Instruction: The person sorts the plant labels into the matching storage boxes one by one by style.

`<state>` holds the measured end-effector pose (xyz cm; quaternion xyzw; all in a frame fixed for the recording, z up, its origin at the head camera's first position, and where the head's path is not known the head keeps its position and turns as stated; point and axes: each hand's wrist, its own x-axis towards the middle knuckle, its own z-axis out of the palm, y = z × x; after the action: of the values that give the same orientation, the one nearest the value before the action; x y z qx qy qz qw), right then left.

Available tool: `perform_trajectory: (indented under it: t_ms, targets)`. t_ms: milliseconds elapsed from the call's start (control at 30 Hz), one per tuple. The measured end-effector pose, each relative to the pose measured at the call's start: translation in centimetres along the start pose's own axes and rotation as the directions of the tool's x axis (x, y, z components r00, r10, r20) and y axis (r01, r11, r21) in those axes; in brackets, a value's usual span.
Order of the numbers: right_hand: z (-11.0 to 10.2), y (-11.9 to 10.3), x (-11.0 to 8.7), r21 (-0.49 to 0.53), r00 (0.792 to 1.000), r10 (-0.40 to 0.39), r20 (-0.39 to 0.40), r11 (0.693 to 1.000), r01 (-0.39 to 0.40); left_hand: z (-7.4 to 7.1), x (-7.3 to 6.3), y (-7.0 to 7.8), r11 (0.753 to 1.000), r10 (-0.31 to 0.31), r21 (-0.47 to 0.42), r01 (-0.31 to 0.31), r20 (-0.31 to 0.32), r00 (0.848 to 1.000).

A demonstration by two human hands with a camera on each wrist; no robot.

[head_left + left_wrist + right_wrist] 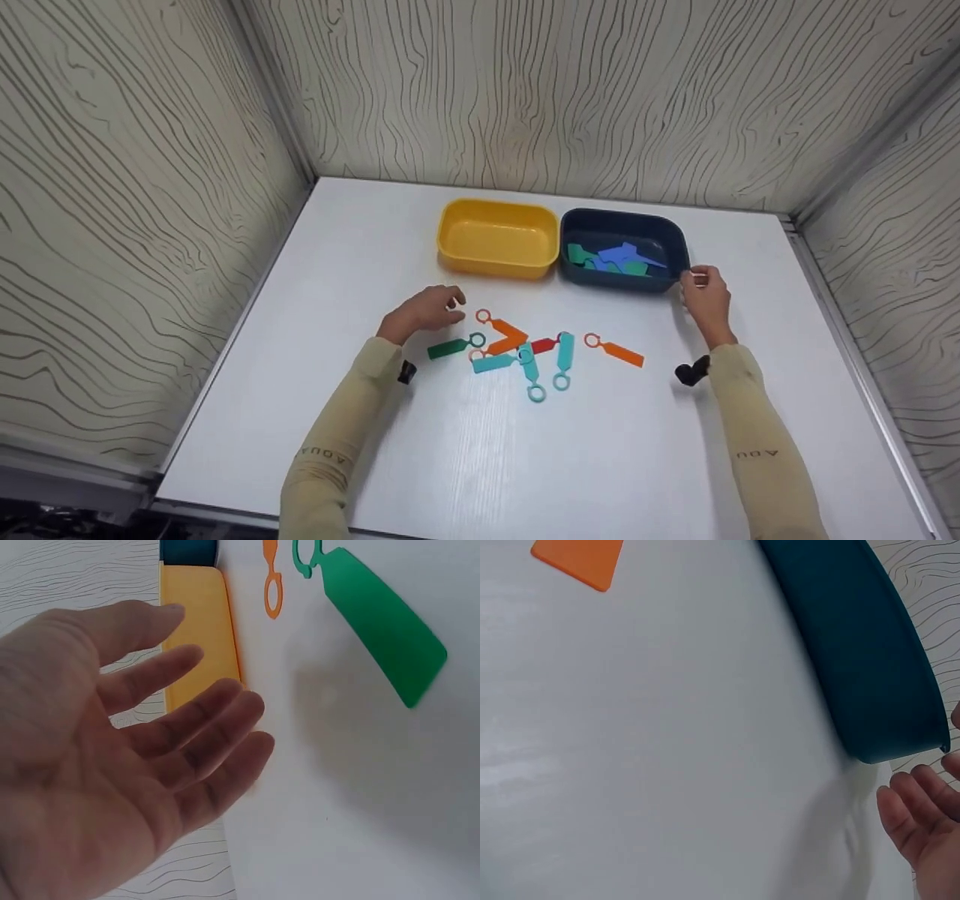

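My left hand (429, 309) hovers above the table, left of a loose group of flat plastic tags with ring ends. Its fingers are loosely bent with nothing between them, as the left wrist view (142, 742) also shows. Nearest to it are a green tag (448, 348) and an orange tag (508, 330). My right hand (706, 296) is at the near right corner of a dark blue box (619, 280). In the right wrist view its fingers (906, 814) are loosely curled beside the box's end; the thumb is mostly cut off. Blue tags (619, 253) and green tags (579, 253) lie inside this box.
A yellow box (499, 268) stands against the blue box's left side. Turquoise tags (565, 352), a red tag (543, 346) and another orange tag (624, 354) lie on the white table (480, 465). Wood-patterned panels (525, 90) enclose the back and sides.
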<state>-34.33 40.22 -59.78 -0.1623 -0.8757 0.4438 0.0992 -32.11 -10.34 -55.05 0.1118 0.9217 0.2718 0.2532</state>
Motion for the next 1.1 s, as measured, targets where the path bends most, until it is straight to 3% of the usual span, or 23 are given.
perform_trajectory:
  t_ms: [333,533,733,967,1100]
  targets:
    - [0.4,0.2,0.4,0.060,0.998,0.034,0.056,0.998,-0.037,1.1,-0.6,0.8,0.991,-0.066,0.121,0.057,0.071,0.995]
    - [0.5,0.3,0.7,0.088,0.989,0.053,0.135,0.994,-0.065,1.9,-1.1,1.3,0.971,-0.139,0.206,0.121,0.077,0.987]
    - [0.4,0.6,0.6,0.190,0.982,0.089,0.169,0.974,-0.121,2.7,-1.5,1.7,0.948,-0.155,0.291,0.125,0.082,0.984]
    - [0.3,0.7,0.3,0.239,0.978,0.100,0.182,0.960,-0.143,3.4,-1.9,1.6,0.947,-0.194,0.274,0.170,0.062,0.979]
    - [0.4,0.7,0.3,0.271,0.980,0.083,0.182,0.954,-0.131,3.6,-1.9,1.5,0.952,-0.175,0.263,0.156,0.049,0.983]
